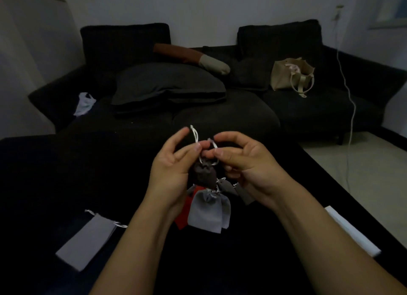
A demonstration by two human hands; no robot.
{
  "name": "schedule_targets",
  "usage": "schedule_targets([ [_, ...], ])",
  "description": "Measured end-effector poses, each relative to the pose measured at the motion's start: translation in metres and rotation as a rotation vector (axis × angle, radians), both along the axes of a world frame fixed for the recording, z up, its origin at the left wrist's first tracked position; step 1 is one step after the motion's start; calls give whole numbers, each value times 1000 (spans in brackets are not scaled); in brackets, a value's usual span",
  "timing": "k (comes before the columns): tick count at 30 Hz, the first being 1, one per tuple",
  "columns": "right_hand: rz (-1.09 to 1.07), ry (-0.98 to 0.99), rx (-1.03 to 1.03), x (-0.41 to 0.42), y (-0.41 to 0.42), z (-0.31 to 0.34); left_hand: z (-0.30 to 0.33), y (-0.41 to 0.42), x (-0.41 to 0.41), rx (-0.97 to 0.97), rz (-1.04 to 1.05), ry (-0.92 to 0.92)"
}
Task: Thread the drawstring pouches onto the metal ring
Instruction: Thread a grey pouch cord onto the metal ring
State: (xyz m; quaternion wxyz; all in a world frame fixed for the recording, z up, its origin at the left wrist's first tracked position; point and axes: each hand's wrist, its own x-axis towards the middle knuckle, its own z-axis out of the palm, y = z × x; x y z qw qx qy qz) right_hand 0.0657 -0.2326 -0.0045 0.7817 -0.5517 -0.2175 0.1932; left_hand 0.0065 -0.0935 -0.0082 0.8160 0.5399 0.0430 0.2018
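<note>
Head view, dim room. Both hands up over a black table (66,173), close together w/ the work between them.

Left hand (171,169): thumb & index pinch a white-striped drawstring (194,134) whose loop sticks up above the fingertips; other fingers curl loosely round a dark brown pouch (203,176) that hangs just under the pinch.

Right hand (248,164): thumb & index closed on the metal ring (213,143) at its upper right; rest of the fingers half curled below. Ring is thin, partly hidden by fingers, sits between the two hands right above the brown pouch. Can't tell whether the brown pouch's string is through the ring yet.

Hanging below the hands, off the table: a cluster of pouches. Light grey pouch (204,211) in front, a red pouch (187,208) behind it on the left, a taupe pouch (244,193) by the right wrist. Their strings bunch up near the ring's bottom; exact attachment unclear.

On table, well apart to the left: a flat grey pouch (87,240) w/ striped string, lying loose. Right edge of table: a white flat strip (352,230), can't tell what it is.

Behind: dark sofa (308,109) w/ grey cushion (169,85), beige tote bag (290,75), white cable (350,118) trailing down on the right.
</note>
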Motion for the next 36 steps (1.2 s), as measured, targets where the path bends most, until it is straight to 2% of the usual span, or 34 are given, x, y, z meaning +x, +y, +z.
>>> schedule_targets([
  [3, -4, 0, 37, -1, 4, -1, -2, 0, 1, -141, -84, 67],
  [8, -68, -52, 55, -2, 4, -2, -2, 2, 2, -174, -167, 127],
  [13, -41, -245, 79, 3, -3, 5, -1, -3, 0, -23, -283, 142],
  [16, 33, -391, -11, 2, -6, 11, -1, -4, -2, 89, -329, 140],
  [19, 25, -335, -38, 1, -7, 11, -3, -2, -2, 91, -352, 148],
  [23, -107, -340, -143, 5, -8, 9, -1, 0, -2, 112, -354, 150],
  [27, -90, -319, -324, 6, -10, 9, -8, -6, -1, 346, -222, 179],
  [30, -62, -295, -389, 6, -12, 8, -13, -5, 2, 420, -159, 194],
  [34, -186, -248, -284, 7, -14, 7, -16, -2, 5, 350, -131, 220],
  [36, -197, -216, -277, 5, -12, 7, -16, -3, 5, 228, -116, 216],
])
